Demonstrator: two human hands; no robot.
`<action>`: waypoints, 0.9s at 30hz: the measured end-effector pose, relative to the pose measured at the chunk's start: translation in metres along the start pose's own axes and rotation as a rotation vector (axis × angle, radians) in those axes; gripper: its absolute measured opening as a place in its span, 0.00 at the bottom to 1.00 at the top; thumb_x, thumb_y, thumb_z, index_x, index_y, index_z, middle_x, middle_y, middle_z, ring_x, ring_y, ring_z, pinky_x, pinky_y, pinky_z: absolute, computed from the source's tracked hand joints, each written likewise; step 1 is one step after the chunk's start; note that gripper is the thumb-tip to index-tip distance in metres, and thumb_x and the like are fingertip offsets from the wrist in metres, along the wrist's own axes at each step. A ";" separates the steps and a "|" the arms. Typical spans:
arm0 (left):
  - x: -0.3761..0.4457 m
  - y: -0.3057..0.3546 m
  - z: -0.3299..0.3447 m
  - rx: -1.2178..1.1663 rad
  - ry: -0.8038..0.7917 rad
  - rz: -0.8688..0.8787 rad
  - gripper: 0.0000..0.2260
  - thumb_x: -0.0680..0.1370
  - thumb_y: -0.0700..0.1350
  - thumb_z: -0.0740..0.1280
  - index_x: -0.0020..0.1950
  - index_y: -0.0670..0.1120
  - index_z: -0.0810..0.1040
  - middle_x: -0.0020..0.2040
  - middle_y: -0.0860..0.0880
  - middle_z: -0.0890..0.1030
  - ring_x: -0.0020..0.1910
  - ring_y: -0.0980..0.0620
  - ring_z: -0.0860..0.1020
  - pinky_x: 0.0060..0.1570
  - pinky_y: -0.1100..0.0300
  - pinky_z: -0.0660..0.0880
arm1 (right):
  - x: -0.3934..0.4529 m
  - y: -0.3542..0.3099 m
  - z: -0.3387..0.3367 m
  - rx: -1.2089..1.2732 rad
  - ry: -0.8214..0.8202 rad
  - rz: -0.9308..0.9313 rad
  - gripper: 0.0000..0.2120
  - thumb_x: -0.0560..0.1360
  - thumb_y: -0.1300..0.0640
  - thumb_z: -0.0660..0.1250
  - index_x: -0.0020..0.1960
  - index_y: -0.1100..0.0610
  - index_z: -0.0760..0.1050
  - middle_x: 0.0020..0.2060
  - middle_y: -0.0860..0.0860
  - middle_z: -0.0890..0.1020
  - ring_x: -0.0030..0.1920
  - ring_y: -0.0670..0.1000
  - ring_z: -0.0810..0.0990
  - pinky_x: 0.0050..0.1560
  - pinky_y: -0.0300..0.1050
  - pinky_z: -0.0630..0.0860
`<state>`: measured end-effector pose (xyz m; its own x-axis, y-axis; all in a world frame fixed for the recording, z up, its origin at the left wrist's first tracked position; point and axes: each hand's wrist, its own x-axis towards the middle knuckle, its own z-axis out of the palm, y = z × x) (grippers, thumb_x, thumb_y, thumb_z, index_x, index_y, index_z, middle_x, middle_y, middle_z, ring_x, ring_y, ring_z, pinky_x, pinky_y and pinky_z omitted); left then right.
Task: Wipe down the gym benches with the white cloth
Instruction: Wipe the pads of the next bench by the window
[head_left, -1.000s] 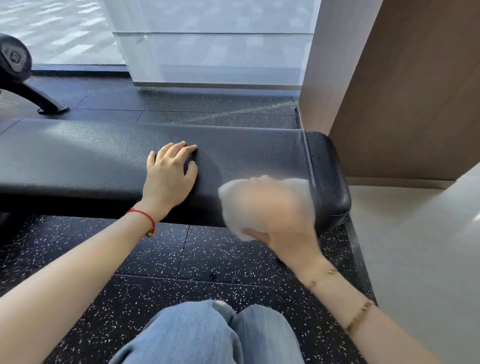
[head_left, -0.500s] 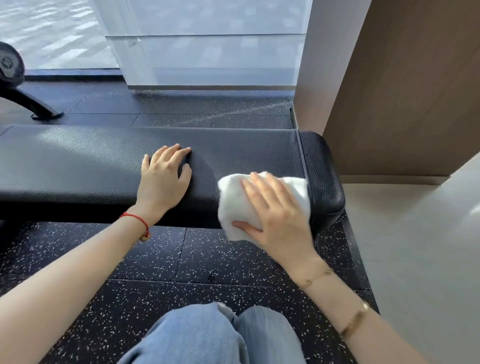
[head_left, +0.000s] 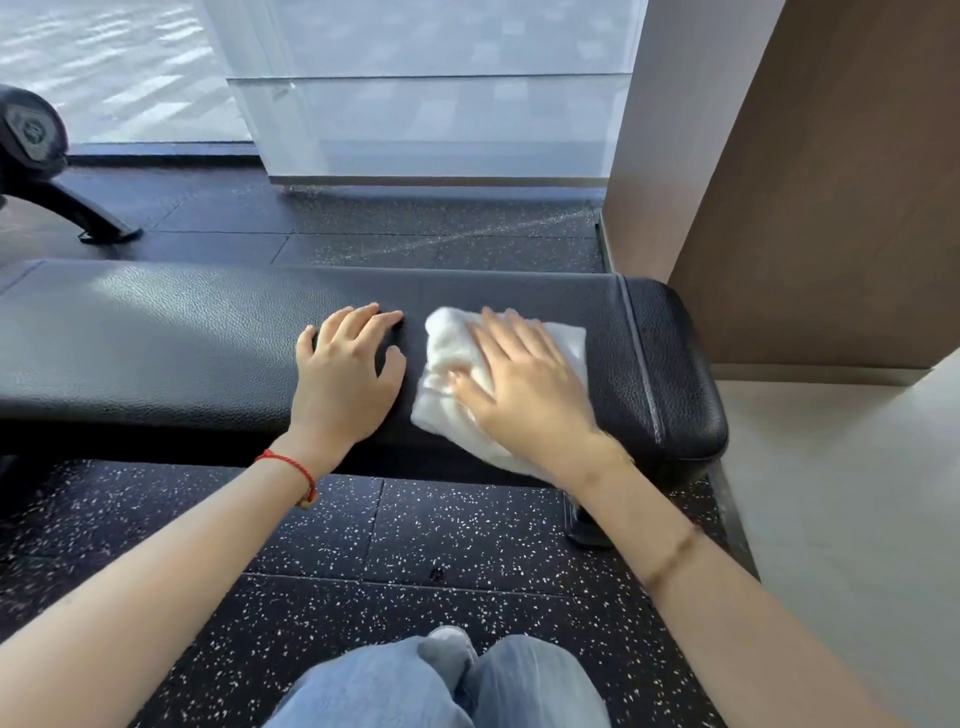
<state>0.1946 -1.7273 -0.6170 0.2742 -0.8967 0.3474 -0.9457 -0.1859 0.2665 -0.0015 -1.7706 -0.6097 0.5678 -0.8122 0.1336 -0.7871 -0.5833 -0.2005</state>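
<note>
The right hand (head_left: 524, 389) lies flat, fingers spread, on the cloth (head_left: 452, 364) atop the bench (head_left: 182, 338), the left hand (head_left: 345, 374) open and braced just beside; even pressure and overlapping strokes toward the unwiped left would serve best.

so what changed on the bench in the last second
The right hand slid the white cloth from the front edge up onto the bench top, closer to the left hand. The left hand stayed flat on the pad; the cloth stayed under the right palm.
</note>
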 end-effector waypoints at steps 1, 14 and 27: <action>0.000 -0.001 0.000 0.005 0.000 0.006 0.18 0.80 0.49 0.61 0.70 0.52 0.73 0.71 0.51 0.72 0.73 0.49 0.66 0.73 0.43 0.57 | -0.015 0.010 -0.001 0.000 0.037 0.010 0.33 0.81 0.37 0.44 0.81 0.53 0.52 0.80 0.48 0.55 0.80 0.49 0.49 0.76 0.44 0.36; 0.001 0.000 0.004 0.020 0.036 0.003 0.17 0.79 0.49 0.61 0.67 0.53 0.74 0.69 0.52 0.74 0.70 0.49 0.68 0.71 0.43 0.60 | 0.097 0.036 -0.007 -0.061 -0.068 0.096 0.35 0.80 0.33 0.42 0.77 0.54 0.61 0.75 0.53 0.67 0.75 0.57 0.63 0.78 0.59 0.50; 0.000 0.005 0.001 -0.003 0.037 -0.022 0.17 0.79 0.48 0.62 0.67 0.52 0.75 0.69 0.51 0.74 0.71 0.48 0.68 0.72 0.41 0.59 | -0.066 0.086 -0.028 -0.043 0.074 -0.141 0.38 0.79 0.31 0.49 0.80 0.55 0.57 0.78 0.50 0.61 0.79 0.50 0.55 0.79 0.54 0.52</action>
<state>0.1898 -1.7285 -0.6169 0.3012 -0.8771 0.3743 -0.9388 -0.2040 0.2774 -0.1136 -1.7679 -0.6084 0.6554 -0.7198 0.2287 -0.7114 -0.6900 -0.1333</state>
